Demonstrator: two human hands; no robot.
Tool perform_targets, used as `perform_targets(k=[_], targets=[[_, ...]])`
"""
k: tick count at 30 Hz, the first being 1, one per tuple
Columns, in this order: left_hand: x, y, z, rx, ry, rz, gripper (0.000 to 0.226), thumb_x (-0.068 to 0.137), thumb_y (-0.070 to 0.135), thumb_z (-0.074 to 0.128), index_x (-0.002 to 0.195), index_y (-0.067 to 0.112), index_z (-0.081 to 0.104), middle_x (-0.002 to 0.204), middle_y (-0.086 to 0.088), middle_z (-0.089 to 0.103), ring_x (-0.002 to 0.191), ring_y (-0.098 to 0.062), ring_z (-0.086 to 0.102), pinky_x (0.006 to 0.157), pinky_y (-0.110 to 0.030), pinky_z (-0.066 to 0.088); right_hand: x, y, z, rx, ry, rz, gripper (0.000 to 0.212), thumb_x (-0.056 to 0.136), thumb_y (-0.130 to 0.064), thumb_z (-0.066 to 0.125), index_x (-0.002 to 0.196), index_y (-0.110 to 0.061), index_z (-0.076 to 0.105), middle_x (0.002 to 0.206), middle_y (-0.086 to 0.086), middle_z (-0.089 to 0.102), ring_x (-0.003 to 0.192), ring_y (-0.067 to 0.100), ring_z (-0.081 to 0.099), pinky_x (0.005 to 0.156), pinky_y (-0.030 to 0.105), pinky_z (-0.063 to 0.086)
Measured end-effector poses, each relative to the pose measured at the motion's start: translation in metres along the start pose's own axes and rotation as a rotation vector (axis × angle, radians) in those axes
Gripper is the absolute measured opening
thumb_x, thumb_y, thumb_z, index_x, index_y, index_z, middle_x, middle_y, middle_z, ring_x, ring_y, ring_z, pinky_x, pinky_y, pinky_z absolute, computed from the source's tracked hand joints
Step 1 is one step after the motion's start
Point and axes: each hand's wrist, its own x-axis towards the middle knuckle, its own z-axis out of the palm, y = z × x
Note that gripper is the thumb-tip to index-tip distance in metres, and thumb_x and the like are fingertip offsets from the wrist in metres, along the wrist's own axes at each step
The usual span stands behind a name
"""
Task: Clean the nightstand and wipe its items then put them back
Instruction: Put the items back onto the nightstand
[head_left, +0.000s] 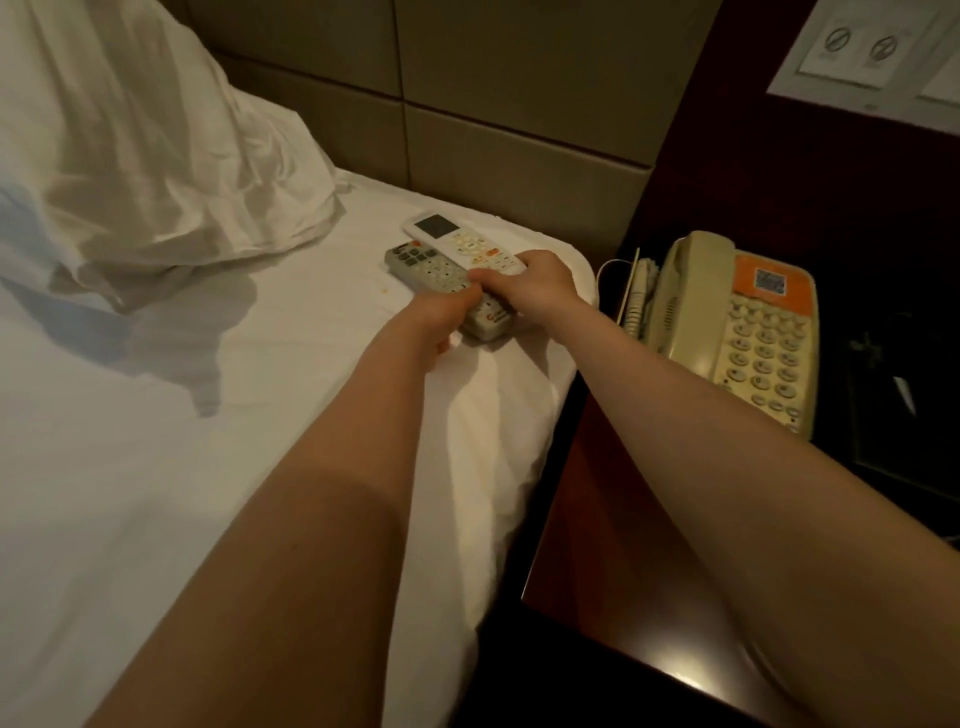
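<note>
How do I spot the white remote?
Start at the bed corner beside the phone. Two remotes lie there together. The white remote is the farther one, with a dark screen at its top; the grey remote has only buttons.

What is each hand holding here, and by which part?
The left hand grips the grey remote around its lower half; the right hand grips the white remote at its bottom end.
</note>
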Motion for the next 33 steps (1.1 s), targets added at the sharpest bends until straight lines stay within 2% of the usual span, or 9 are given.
perform_targets(k=[2,4,7,10,16,19,23,27,33], targets=[[-0.004,-0.001,0.0,0.0,-0.006,0.008,0.046,0.097,0.028,0.045,0.14,0.012,0.038,0.122,-0.012,0.058,0.091,-0.021,0.057,0.068,-0.021,0.047,-0.002,0.002,-0.003,-0.048,0.066,0.012,0.047,0.077,-0.048,0.07,0.103,-0.008,0.066,0.102,0.005,0.068,0.091,0.018,0.062,0.068,0.025,0.043],[-0.007,-0.004,-0.002,-0.017,0.006,0.0,0.045,0.095,0.025,0.049,0.137,0.01,0.042,0.113,-0.009,0.06,0.061,-0.011,0.044,0.05,-0.018,0.031,-0.006,0.004,-0.005,-0.034,0.111,0.053,0.051,0.074,-0.049,0.072,0.101,-0.006,0.066,0.101,0.006,0.068,0.093,0.021,0.064,0.067,0.027,0.045],[-0.013,-0.008,-0.011,-0.133,-0.026,-0.013,0.043,0.094,0.017,0.051,0.135,0.006,0.043,0.124,-0.013,0.06,0.082,-0.017,0.06,0.066,-0.02,0.045,-0.017,0.007,-0.011,0.092,0.085,0.142,0.051,0.071,-0.045,0.076,0.1,-0.005,0.066,0.098,0.008,0.069,0.085,0.022,0.067,0.073,0.032,0.056],[-0.024,-0.014,-0.017,-0.225,-0.075,-0.005,0.04,0.094,0.007,0.047,0.134,0.003,0.042,0.125,-0.015,0.058,0.11,-0.027,0.058,0.086,-0.031,0.049,-0.037,0.012,-0.01,0.313,0.001,0.242,0.032,0.075,-0.024,0.078,0.096,-0.005,0.063,0.091,0.01,0.066,0.066,0.017,0.063,0.056,0.028,0.056],[-0.044,-0.023,-0.018,-0.227,-0.075,-0.017,0.038,0.095,0.002,0.038,0.132,0.006,0.044,0.113,-0.01,0.057,0.104,-0.026,0.055,0.098,-0.04,0.044,-0.072,0.01,-0.015,0.594,-0.201,0.437,0.014,0.077,0.0,0.069,0.089,-0.001,0.061,0.076,0.012,0.062,0.055,0.019,0.061,0.047,0.025,0.054],[-0.061,-0.027,-0.018,-0.218,-0.102,-0.029,0.039,0.095,0.001,0.035,0.132,0.007,0.045,0.113,-0.01,0.057,0.104,-0.027,0.054,0.099,-0.042,0.043,-0.094,0.014,-0.016,0.645,-0.289,0.478,0.033,0.079,0.0,0.067,0.11,0.003,0.057,0.076,0.014,0.063,0.044,0.019,0.063,0.043,0.023,0.054],[-0.081,-0.035,-0.017,-0.18,-0.137,-0.057,0.037,0.095,0.0,0.032,0.129,0.007,0.047,0.101,-0.01,0.062,0.103,-0.029,0.055,0.098,-0.044,0.044,-0.128,0.023,-0.017,0.689,-0.399,0.513,0.011,0.083,0.002,0.061,0.093,-0.003,0.061,0.081,0.013,0.064,0.066,0.021,0.064,0.052,0.022,0.056],[-0.111,-0.044,-0.008,-0.152,-0.161,-0.077,0.032,0.096,0.0,0.031,0.122,0.009,0.049,0.093,-0.009,0.06,0.087,-0.025,0.058,0.081,-0.041,0.048,-0.164,0.038,-0.019,0.757,-0.366,0.544,0.005,0.084,-0.004,0.061,0.082,-0.008,0.06,0.071,0.008,0.066,0.058,0.014,0.065,0.055,0.018,0.053],[-0.143,-0.065,0.024,-0.208,-0.166,-0.075,0.039,0.097,-0.002,0.031,0.133,0.001,0.044,0.119,-0.02,0.055,0.105,-0.03,0.052,0.099,-0.046,0.041,-0.211,0.064,-0.035,0.955,-0.266,0.565,0.012,0.085,-0.007,0.064,0.096,-0.006,0.059,0.079,0.007,0.065,0.056,0.01,0.065,0.046,0.016,0.051]])
